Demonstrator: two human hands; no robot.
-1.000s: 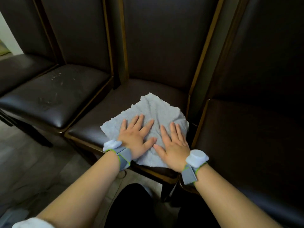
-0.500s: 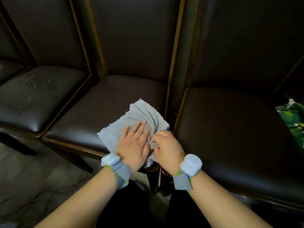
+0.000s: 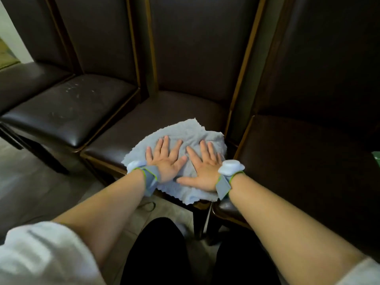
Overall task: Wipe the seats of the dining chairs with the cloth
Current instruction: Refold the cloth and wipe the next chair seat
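A light blue cloth (image 3: 186,132) lies spread on the front right part of the middle chair's dark leather seat (image 3: 148,118), its near edge hanging over the seat's front rim. My left hand (image 3: 166,159) and my right hand (image 3: 202,163) press flat on the cloth side by side, fingers spread and pointing away from me. Neither hand grips the cloth. Both wrists carry grey bands with white sensors.
A dusty, scuffed seat (image 3: 67,112) stands to the left, with another seat (image 3: 24,83) beyond it. A dark seat (image 3: 308,161) is close on the right, with a green item (image 3: 376,159) at its right edge. Tall chair backs rise behind. Tiled floor (image 3: 41,192) lies lower left.
Half a second ago my right hand was bunched on the crumpled cloth; now both palms lie flat and the cloth is spread wider. The view has swung back to the left.
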